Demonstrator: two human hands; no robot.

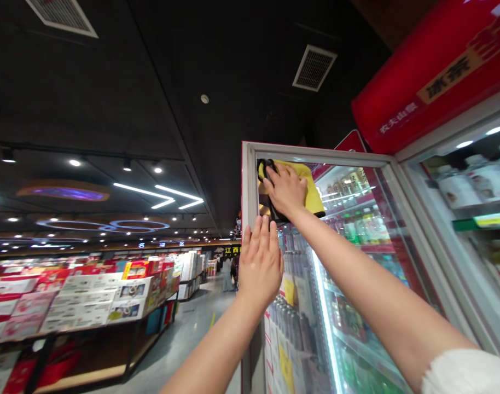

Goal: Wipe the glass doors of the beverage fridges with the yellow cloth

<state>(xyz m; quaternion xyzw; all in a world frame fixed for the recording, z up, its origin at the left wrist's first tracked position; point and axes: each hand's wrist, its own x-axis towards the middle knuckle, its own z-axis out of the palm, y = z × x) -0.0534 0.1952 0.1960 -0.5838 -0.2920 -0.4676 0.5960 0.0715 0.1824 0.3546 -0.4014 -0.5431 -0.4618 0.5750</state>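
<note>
My right hand (286,189) presses a yellow cloth (313,191) with black edging against the top left corner of a glass door. Its fingers are bent over the cloth, and part of the cloth is hidden beneath them. Lower and to the left, my left hand (261,262) lies flat on the door's pale upright frame (250,180), fingers stretched upward, holding nothing. The door stands open from a red drinks cooler (432,82). Through the glass, lit shelves of bottles show.
Bottles (477,178) stand inside the cooler at the right. On the left, boxed goods (83,295) are stacked on a display table, with a grey floor aisle (192,323) beside it. A person (227,273) is far down the aisle. Vents and lights dot the dark ceiling.
</note>
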